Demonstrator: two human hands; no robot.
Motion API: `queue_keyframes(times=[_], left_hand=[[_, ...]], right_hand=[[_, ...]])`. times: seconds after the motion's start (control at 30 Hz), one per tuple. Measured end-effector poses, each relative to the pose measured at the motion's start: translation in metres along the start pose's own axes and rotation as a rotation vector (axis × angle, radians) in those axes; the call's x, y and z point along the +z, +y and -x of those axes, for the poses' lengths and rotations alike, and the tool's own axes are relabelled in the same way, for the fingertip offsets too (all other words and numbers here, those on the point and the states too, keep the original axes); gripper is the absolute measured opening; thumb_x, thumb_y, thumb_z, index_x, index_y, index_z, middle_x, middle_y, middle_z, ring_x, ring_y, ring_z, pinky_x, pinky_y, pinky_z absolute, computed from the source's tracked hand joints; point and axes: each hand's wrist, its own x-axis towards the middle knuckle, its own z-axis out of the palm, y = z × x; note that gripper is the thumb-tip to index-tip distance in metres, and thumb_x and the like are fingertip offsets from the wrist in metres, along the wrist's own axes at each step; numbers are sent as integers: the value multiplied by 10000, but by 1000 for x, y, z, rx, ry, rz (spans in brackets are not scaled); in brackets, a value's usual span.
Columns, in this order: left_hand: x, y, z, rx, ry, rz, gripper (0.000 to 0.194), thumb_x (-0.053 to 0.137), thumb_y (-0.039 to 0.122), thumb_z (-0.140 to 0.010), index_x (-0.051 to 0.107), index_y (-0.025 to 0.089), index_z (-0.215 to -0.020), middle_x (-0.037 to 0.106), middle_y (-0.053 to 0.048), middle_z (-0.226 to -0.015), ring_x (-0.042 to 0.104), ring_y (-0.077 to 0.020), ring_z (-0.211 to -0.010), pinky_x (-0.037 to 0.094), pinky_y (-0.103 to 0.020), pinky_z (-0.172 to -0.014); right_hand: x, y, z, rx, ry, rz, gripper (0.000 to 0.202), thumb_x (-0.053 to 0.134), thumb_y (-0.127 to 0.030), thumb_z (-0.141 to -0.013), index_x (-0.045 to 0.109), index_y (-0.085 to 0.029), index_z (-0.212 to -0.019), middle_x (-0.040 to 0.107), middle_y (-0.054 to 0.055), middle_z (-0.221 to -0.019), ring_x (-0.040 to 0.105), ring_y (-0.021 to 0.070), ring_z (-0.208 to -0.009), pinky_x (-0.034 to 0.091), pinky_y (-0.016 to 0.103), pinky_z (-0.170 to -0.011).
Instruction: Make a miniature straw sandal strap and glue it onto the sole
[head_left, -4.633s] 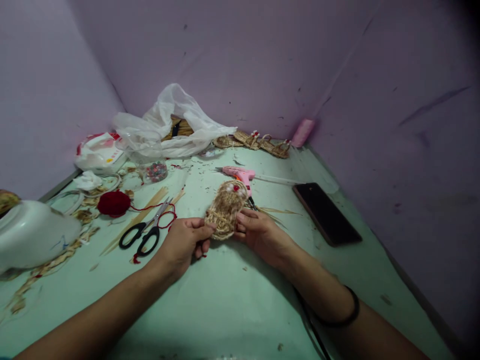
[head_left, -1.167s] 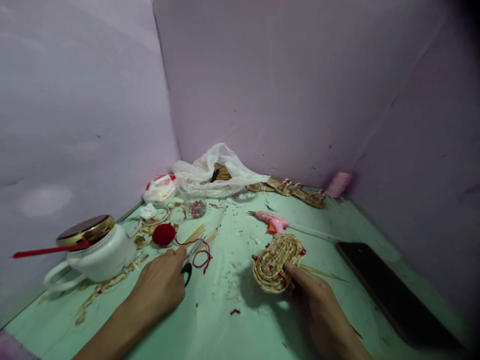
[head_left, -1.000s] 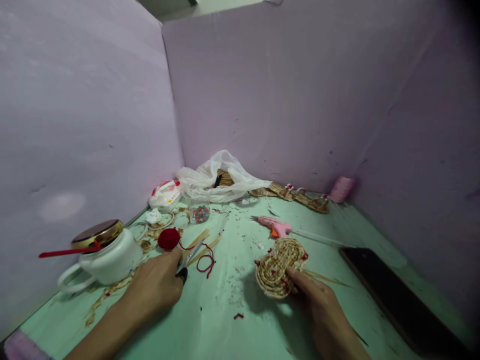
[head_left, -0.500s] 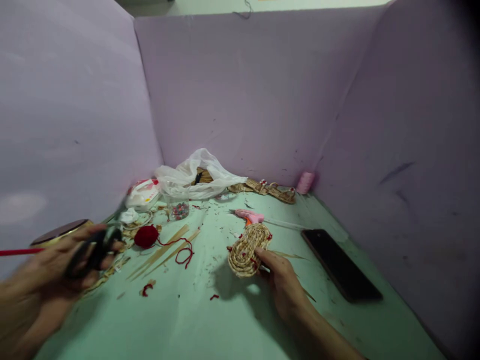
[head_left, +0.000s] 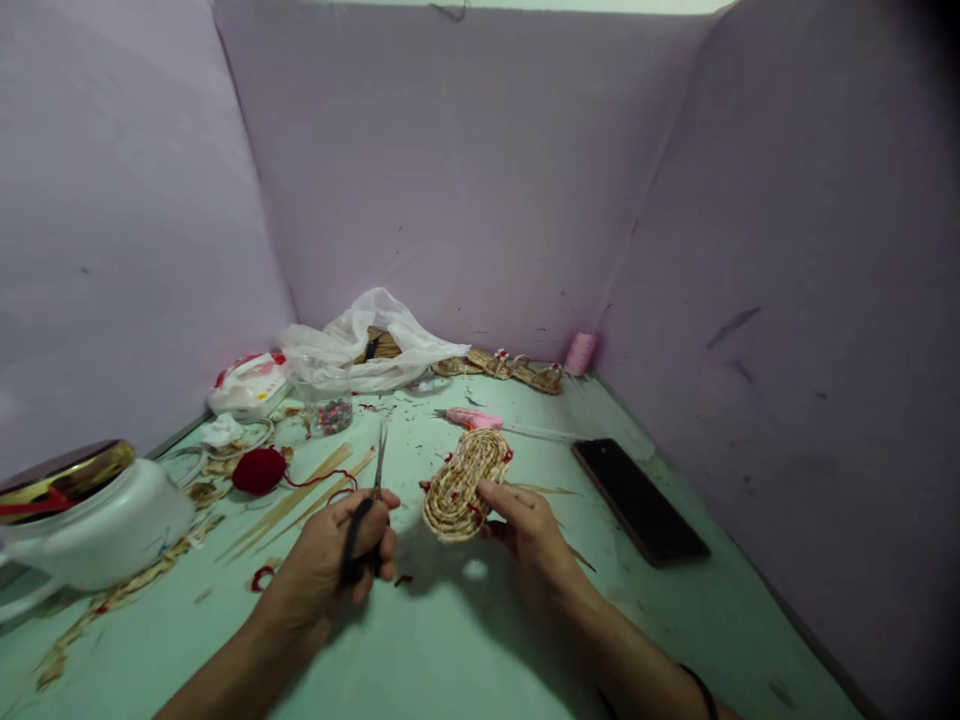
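Near the middle of the head view, my right hand (head_left: 529, 535) pinches a woven straw sole (head_left: 466, 485) between thumb and fingers, above the table. Small red yarn bits stick out of the sole's edges and face. My left hand (head_left: 341, 550) is closed around the black handles of a pair of scissors (head_left: 380, 465), left of the sole. The blades point up and away from me, apart from the sole. Behind the sole lies a pink glue gun (head_left: 472, 418), partly covered by it.
A red yarn ball (head_left: 259, 471) and straw strips (head_left: 300, 500) lie left. A white pot (head_left: 127, 525) stands far left, a phone (head_left: 641, 500) right. At the back are a plastic bag (head_left: 375, 340), woven sandals (head_left: 517, 370) and a pink spool (head_left: 580, 354). Walls (head_left: 450, 180) enclose the table.
My left hand has brought the scissors from the far left toward the middle, close to the sole. My right hand still holds the sole. The view has shifted, showing more of the white pot.
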Motion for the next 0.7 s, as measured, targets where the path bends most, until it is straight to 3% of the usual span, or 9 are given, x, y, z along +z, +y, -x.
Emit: queue_keyframes(times=[0.07,0.23,0.43,0.53,0.6,0.7], left_hand=[[10,-2,-12,73,85,-125,511,726,404,-561,486,148,-933,561,10,-553,486,-93,-457,284,-141,-333],[24,0,-27,73,81,-57,578,762,288,-485,471,156,-966,530,59,-554,481,-78,-456,307,-155,-367],[14,-1,-24,153,78,-91,527,723,207,-494,482,188,-963,586,38,-674,552,-111,-595,405,-197,-531],[0,6,-26,183,-20,-164,477,693,172,-509,506,185,-947,583,29,-705,543,-116,-640,404,-207,-571],[-8,13,-28,161,-140,-199,470,678,146,-500,522,174,-943,584,19,-706,531,-118,-644,395,-209,-576],[-15,17,-31,112,-296,-174,468,657,110,-482,539,160,-932,591,5,-720,525,-117,-649,384,-210,-578]], right_hand=[[0,4,-1,-17,-20,25,342,658,-454,-630,664,-113,-606,615,47,-635,508,150,-618,375,246,-548],[2,11,-1,2,-86,12,355,652,-475,-637,663,-120,-624,605,57,-641,512,161,-632,386,255,-561],[-5,6,-2,-72,-92,197,359,647,-485,-633,647,-133,-565,568,28,-567,469,144,-573,373,262,-567],[-18,-6,-10,-111,-10,267,398,644,-545,-597,659,-148,-574,600,34,-604,495,169,-614,387,272,-589],[-25,-14,-14,-149,95,202,466,542,-613,-656,685,-171,-691,650,52,-752,531,194,-722,406,284,-649],[-27,-21,-14,-130,39,155,443,518,-574,-706,688,-180,-819,662,70,-903,550,210,-852,407,299,-740]])
